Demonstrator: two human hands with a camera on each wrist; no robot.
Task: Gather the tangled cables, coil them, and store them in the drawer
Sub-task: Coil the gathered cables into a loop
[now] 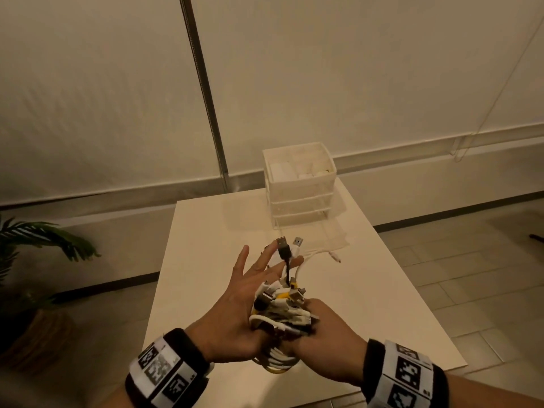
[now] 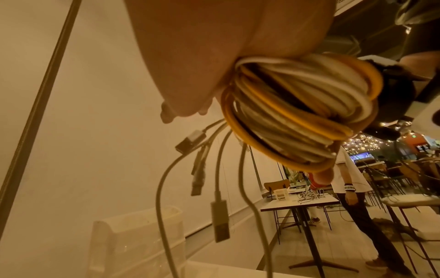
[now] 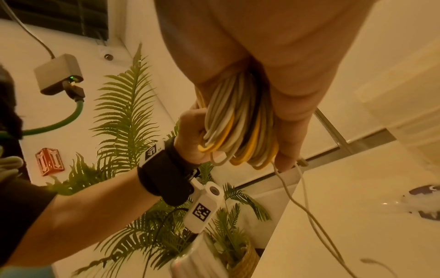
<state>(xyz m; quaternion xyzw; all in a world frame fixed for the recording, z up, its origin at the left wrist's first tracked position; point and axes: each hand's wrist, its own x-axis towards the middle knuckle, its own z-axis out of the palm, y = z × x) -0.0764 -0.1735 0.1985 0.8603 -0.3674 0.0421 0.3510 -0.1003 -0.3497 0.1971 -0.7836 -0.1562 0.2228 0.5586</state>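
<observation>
A bundle of white, yellow and black cables (image 1: 282, 313) is held above the white table (image 1: 382, 304). My right hand (image 1: 321, 328) grips the bundle from the right, fingers wrapped round it. My left hand (image 1: 250, 284) lies against its left side with straight, spread fingers; the thumb is hidden. Two USB plugs (image 1: 284, 245) stick up past my left fingertips. A loose white cable end (image 1: 323, 253) trails onto the table. The left wrist view shows the coiled loops (image 2: 297, 105) with several plug ends (image 2: 220, 222) dangling. In the right wrist view the loops (image 3: 240, 122) hang from my right hand (image 3: 273, 47).
A white three-tier drawer unit (image 1: 300, 187) stands at the table's far end, its top tray holding white items. A metal pole (image 1: 206, 92) rises behind the table. A potted plant (image 1: 44, 237) stands at the left. Another person (image 2: 352, 188) stands by a second table behind.
</observation>
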